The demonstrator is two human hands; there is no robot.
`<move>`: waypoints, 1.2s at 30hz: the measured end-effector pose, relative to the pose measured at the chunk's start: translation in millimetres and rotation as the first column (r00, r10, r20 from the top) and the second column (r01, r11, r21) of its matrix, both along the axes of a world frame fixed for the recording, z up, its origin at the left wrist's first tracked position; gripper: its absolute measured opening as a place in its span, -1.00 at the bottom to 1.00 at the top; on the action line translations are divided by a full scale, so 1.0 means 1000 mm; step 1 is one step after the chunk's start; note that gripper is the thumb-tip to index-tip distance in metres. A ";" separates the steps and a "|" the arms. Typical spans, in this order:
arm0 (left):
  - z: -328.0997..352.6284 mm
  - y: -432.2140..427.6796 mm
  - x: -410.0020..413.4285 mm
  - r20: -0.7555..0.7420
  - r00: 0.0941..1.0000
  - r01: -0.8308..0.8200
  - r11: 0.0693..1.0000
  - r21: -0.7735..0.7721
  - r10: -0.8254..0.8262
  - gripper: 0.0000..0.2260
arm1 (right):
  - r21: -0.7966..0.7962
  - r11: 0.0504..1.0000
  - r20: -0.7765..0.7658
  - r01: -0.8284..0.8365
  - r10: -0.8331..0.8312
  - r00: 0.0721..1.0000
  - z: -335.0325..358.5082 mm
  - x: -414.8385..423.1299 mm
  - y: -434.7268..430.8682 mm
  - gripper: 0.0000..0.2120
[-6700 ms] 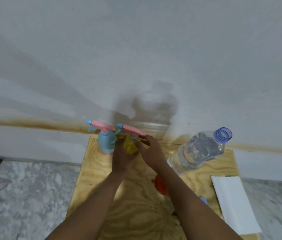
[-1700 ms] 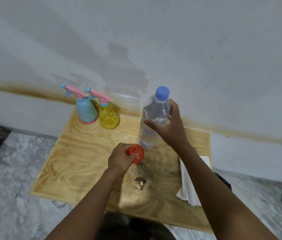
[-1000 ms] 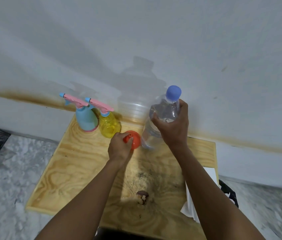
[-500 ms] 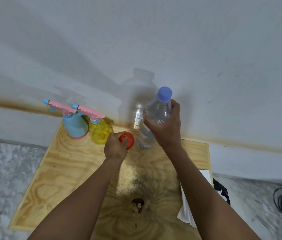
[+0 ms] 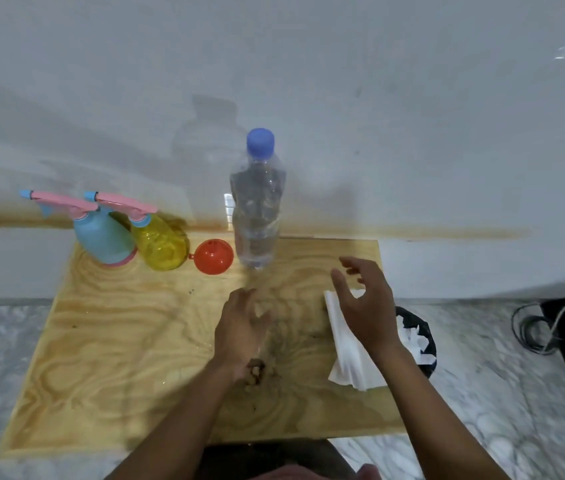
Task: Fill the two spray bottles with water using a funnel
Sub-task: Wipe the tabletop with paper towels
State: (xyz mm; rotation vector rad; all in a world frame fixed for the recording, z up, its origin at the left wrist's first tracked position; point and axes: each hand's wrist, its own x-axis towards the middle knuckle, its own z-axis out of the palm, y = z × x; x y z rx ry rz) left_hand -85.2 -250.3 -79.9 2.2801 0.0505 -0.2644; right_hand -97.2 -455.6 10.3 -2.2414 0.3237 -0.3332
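Observation:
A blue spray bottle (image 5: 102,237) and a yellow spray bottle (image 5: 161,245) stand side by side at the back left of the wooden board (image 5: 118,341), both with pink trigger heads screwed on. An orange funnel (image 5: 214,256) lies right of the yellow bottle. A clear water bottle (image 5: 257,209) with a blue cap stands upright beside the funnel. My left hand (image 5: 241,329) hovers over the middle of the board, fingers apart, holding nothing. My right hand (image 5: 365,301) is open above the tissues, well short of the water bottle.
A stack of white tissues (image 5: 346,344) lies at the board's right edge. A dark bin (image 5: 419,341) with paper scraps stands on the marble floor to the right, with cables (image 5: 533,327) further right. A white wall rises just behind the board. A knot marks the wood near my left wrist.
My left hand has let go of the funnel and my right hand has let go of the water bottle. Both hands have drawn back toward me, leaving funnel and bottle standing at the back.

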 end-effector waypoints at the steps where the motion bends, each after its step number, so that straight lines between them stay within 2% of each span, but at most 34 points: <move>1: -0.004 -0.010 -0.008 -0.003 0.997 0.076 0.997 0.023 -0.076 -0.58 | -0.002 1.000 -0.063 0.030 -0.030 0.998 -0.008 -0.014 -0.011 -0.81; 4: -0.014 -0.037 -0.022 -0.062 0.972 0.232 0.965 0.125 -0.225 -0.51 | -0.021 0.992 -0.226 0.125 -0.126 0.966 -0.035 -0.048 -0.040 -0.86; 6: -0.018 -0.054 -0.024 -0.109 0.957 0.287 0.927 0.240 -0.268 -0.41 | -0.060 0.985 -0.301 0.163 -0.174 0.938 -0.055 -0.067 -0.055 -0.81; 9: -0.021 -0.072 -0.023 -0.170 0.945 0.324 0.866 0.381 -0.278 -0.31 | -0.119 0.983 -0.420 0.141 -0.179 0.890 -0.081 -0.085 -0.064 -0.74; 12: -0.025 -0.077 -0.024 -0.156 0.942 0.336 0.825 0.455 -0.298 -0.31 | -0.177 0.981 -0.489 0.084 -0.162 0.857 -0.092 -0.091 -0.060 -0.67; 17: -0.032 -0.076 -0.028 -0.138 0.935 0.351 0.792 0.500 -0.327 -0.29 | -0.244 0.969 -0.513 0.046 -0.169 0.842 -0.100 -0.083 -0.050 -0.60; 21: -0.032 -0.077 -0.028 -0.141 0.938 0.344 0.812 0.471 -0.315 -0.29 | -0.270 0.962 -0.508 0.044 -0.181 0.842 -0.107 -0.079 -0.050 -0.72; 25: -0.032 -0.078 -0.027 -0.145 0.941 0.337 0.821 0.462 -0.305 -0.29 | -0.236 0.964 -0.441 0.122 -0.219 0.870 -0.103 -0.081 -0.051 -0.77; 30: -0.032 -0.077 -0.028 -0.139 0.942 0.336 0.832 0.442 -0.306 -0.29 | -0.090 0.976 -0.381 0.199 -0.218 0.898 -0.084 -0.083 -0.052 -0.84; 36: -0.032 -0.076 -0.028 -0.148 0.939 0.345 0.824 0.449 -0.312 -0.28 | 0.109 0.983 -0.270 0.145 -0.111 0.956 -0.049 -0.084 -0.053 -0.94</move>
